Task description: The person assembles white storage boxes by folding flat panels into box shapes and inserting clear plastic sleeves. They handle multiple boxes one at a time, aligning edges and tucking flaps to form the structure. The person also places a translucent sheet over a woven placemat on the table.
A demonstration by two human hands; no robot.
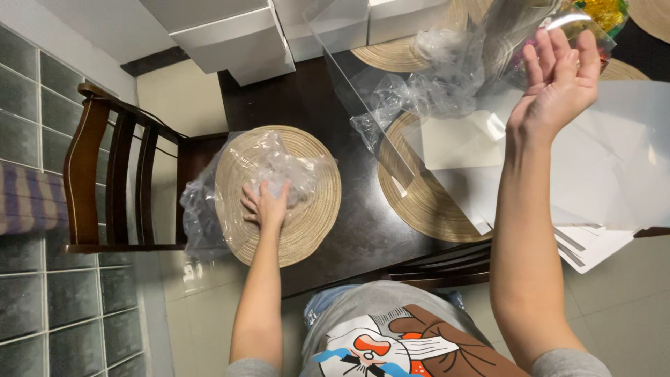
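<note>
A: What stood at the far left?

B: A glass-block wall (pixel 28 293), with a dark wooden chair (pixel 105 174) pulled up near it on pale floor tiles (pixel 614 314).

A: And the desk?

B: The desk (pixel 279 98) was dark wood. A round woven mat (pixel 307 209) lay near its left edge, and crumpled clear plastic (pixel 279 164) sat on that mat, spilling off toward the chair.

A: Where was the left hand?

B: The left hand (pixel 265 207) lay flat on the plastic, fingers spread, pressing it onto the mat rather than gripping it.

A: Further right?

B: White boxes (pixel 230 38) stood at the desk's far side. A second mat (pixel 419 202) lay under a stiff clear sheet (pixel 614 160), with more loose film (pixel 412 98) bunched behind it.

A: And the right hand?

B: The right hand (pixel 558 80) was raised, palm open, fingers loosely curled against a clear wrapper (pixel 516 28). I couldn't tell whether it truly held it.
</note>
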